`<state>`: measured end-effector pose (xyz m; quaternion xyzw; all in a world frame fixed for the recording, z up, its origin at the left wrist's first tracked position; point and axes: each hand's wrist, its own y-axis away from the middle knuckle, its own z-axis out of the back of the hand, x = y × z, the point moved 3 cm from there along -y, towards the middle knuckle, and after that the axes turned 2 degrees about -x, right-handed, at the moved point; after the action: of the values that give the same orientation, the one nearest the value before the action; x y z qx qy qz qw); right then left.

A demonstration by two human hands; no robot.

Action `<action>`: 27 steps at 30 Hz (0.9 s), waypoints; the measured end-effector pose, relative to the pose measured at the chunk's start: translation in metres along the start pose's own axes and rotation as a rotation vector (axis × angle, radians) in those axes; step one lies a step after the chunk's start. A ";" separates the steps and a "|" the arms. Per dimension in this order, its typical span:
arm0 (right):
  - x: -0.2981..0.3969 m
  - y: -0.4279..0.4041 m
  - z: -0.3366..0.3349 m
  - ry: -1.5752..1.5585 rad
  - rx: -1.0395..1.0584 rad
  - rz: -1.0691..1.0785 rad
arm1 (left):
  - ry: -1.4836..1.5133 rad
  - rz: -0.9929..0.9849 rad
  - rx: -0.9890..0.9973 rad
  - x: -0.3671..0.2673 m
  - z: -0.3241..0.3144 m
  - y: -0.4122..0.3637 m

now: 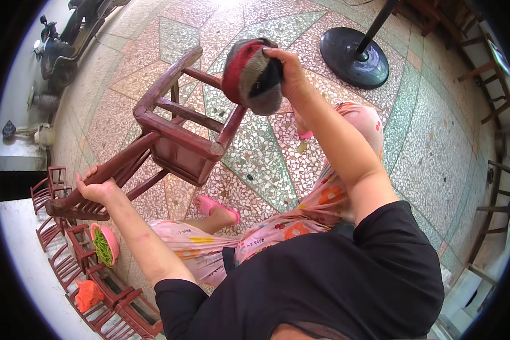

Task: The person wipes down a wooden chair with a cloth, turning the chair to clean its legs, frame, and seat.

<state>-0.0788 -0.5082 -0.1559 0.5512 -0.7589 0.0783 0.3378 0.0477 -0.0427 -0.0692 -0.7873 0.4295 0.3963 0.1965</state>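
Note:
A dark red wooden chair point(176, 131) is tipped in front of me, its legs pointing away and its slatted back towards the lower left. My left hand point(97, 186) grips one side post of the chair back. In my right hand point(292, 72) is a bunched knitted cloth point(248, 72) with grey, red and black stripes. The cloth hides the far end of one chair leg and part of a rung; whether it presses on the wood cannot be told. My right thumb shows on top of the cloth, and the other fingers are mostly hidden.
Several red wooden chairs point(83, 250) line the lower left. A pink bowl of green beans point(104, 246) and an orange plastic bag point(88, 294) rest on them. A round black stand base point(344, 57) is at the upper right, a motor scooter point(59, 55) at the upper left.

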 end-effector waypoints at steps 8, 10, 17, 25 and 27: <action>-0.066 -0.071 0.094 0.678 -0.343 0.214 | 0.032 0.003 -0.021 -0.002 0.016 0.005; -0.081 -0.063 0.098 0.683 -0.371 0.192 | 0.024 -0.019 -0.035 -0.002 0.021 0.006; -0.111 0.013 0.067 0.411 -0.586 -0.002 | -0.016 -0.055 -0.081 -0.007 0.021 0.003; -0.130 0.079 0.016 0.310 -0.223 -0.039 | -0.020 -0.031 -0.055 0.001 0.001 0.001; -0.130 0.092 0.002 0.321 -0.173 -0.078 | -0.046 -0.043 -0.044 0.001 0.000 -0.001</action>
<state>-0.1404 -0.3723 -0.2120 0.5298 -0.6771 0.0866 0.5034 0.0488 -0.0428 -0.0706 -0.7912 0.3992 0.4192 0.1973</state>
